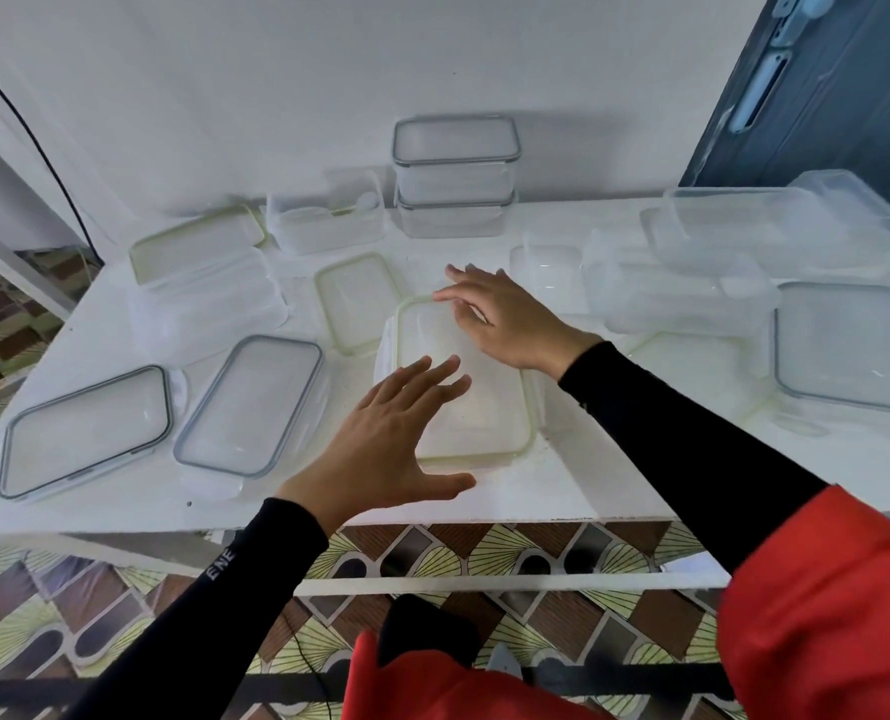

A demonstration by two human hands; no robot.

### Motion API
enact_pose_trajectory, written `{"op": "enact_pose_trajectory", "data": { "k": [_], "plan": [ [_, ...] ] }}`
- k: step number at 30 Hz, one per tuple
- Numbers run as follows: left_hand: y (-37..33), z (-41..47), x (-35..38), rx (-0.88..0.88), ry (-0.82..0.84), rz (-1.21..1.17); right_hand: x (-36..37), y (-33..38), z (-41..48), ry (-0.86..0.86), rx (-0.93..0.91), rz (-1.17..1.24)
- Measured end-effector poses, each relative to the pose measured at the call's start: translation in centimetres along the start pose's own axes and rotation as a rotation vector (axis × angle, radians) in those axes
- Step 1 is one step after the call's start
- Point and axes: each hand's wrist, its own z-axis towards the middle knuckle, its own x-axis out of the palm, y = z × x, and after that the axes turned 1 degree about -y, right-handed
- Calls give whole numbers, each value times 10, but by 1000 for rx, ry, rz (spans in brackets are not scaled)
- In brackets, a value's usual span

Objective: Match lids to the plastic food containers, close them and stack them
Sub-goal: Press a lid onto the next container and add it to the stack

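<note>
**Both hands spread flat over a green-rimmed lid at the table's front middle**

The left hand (390, 439) reaches in from the front edge on a black-sleeved forearm, palm down, fingers fanned wide and pointing toward the far right; its thumb lies out along the near short edge of the green-rimmed lid (479, 397). It grips nothing, and whether the palm presses the lid or hovers just above cannot be told. The right hand (505, 319) comes in from the right on a forearm that crosses the table diagonally, palm down, fingers loosely spread and pointing left, the fingertips touching the lid's far left corner. It too is open and closed around nothing.

The lid lies on a clear container (383, 356), only a sliver of which shows at the left side. It sits in the middle of the table (614, 485), close to the front edge, with its long axis running from the front edge toward the wall, tilted slightly left at the far end.

A smaller green-rimmed lid (357, 298) lies flat just beyond its far left corner. Two grey-rimmed lids (250, 405) rest toward the front left corner. A stack of two closed containers (455, 176) stands against the wall at the back edge.
</note>
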Motion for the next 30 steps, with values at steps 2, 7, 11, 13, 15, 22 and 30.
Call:
{"op": "enact_pose_trajectory", "data": {
  "k": [2,7,11,13,15,22,30],
  "plan": [
    [-4,0,-3,-32,-14,-24,0,-7,4,27,19,-31],
    [-1,-2,-9,-81,-161,-74,-2,-16,-28,-101,35,-143],
    [4,-4,-12,-134,-166,25,2,-16,-80,-282,23,-163],
    [3,-3,-11,-135,-111,67,6,-13,-105,-345,43,-213],
    [4,1,-8,-112,-60,67,10,-8,-123,-391,71,-275],
    [12,8,-3,-73,-15,138,22,-1,-122,-195,45,-297],
    [9,5,9,-48,-128,117,43,-2,-120,-261,-177,-112]
  ]
}}
